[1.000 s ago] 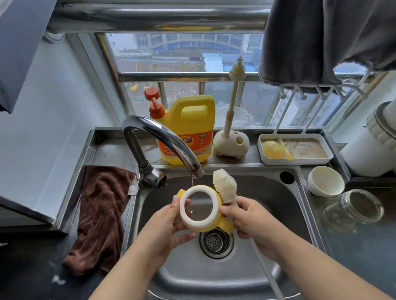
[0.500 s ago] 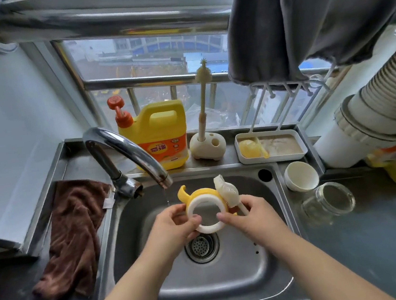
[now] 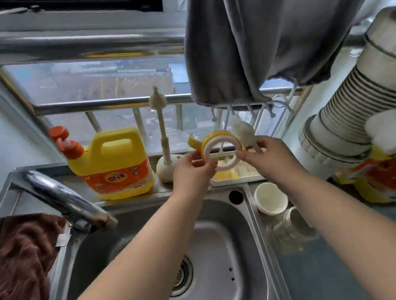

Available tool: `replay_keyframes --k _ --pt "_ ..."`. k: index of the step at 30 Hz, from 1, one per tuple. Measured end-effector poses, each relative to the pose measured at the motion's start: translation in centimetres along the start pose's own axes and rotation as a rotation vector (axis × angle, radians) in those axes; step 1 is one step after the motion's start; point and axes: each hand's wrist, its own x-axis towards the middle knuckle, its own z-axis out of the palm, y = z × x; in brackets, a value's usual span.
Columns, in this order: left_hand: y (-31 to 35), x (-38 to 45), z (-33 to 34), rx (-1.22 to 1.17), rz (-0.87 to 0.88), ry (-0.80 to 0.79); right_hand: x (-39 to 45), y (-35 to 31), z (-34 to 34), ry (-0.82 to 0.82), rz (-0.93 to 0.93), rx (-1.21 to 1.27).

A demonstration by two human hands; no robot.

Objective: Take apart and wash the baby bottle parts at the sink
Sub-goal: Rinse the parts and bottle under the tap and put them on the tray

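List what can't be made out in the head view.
- Tray: contents mostly hidden behind both hands and the ring.
- Brush: handle hidden by the right hand.
- Jar: motion-blurred, contents unclear.
- Faucet: blurred, water flow untellable.
- Left hand: covers the ring's left edge.

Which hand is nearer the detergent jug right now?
Left. The left hand holds the white ring just right of the yellow detergent jug, past the brush stand. The right hand grips the ring's far side, further from the jug.
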Motion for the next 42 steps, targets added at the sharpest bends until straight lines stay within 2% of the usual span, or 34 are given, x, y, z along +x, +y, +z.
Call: replay_keyframes --k 4,11,17,27,38,42 --pt "2.0 3.2 2.5 -0.121 0.018 0.05 4.1 -0.7 -1.1 0.043 -0.054 -0.068" --pt "3.0 6.7 4.6 -0.1 0.024 0.11 7.8 0.0 -1.5 0.074 -0.08 -0.112" --pt "2.4 8.0 4.8 -0.222 -0.047 0.11 8.4 0.4 -1.2 -0.006 -0.043 -0.062" --pt "0.3 8.1 4.2 -0.097 -0.221 0.027 6.9 1.8 -1.1 -0.06 -0.035 -0.03" --pt "-0.4 6.8 3.8 -0.039 -0.215 0.015 4.4 2.4 -1.6 -0.025 -0.014 -0.005" --pt "-2.3 3.8 3.6 0.127 -0.146 -0.027 1.3 2.6 -3.3 -0.048 -0.002 -0.067"
